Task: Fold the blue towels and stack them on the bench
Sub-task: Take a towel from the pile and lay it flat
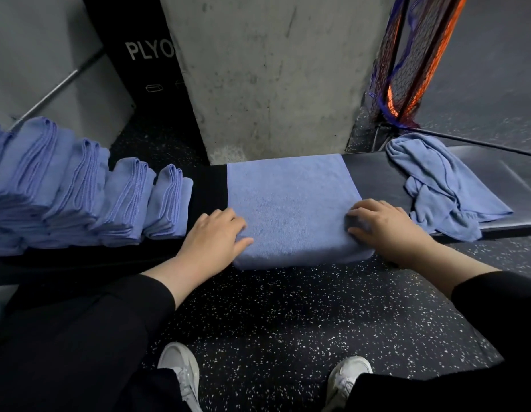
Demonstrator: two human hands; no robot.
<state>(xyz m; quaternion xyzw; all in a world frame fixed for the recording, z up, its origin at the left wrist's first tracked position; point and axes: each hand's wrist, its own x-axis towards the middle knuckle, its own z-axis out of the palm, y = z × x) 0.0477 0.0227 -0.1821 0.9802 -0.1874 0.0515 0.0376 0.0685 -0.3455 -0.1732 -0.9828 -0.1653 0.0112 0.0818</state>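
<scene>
A blue towel (291, 203) lies flat across the black bench (371, 176), its near edge folded over the bench's front. My left hand (213, 236) rests on the towel's near left corner with its fingers spread. On the near right corner, my right hand (383, 224) grips the edge with curled fingers. Several folded blue towels (79, 185) stand in stacked rows on the bench at the left. A crumpled blue towel (442, 185) lies on the bench at the right.
A grey concrete pillar (273, 72) rises right behind the bench. A black plyo box (145, 69) leans at the back left, and an orange and blue net (407, 60) hangs at the back right. Speckled black floor (288, 322) and my shoes lie below.
</scene>
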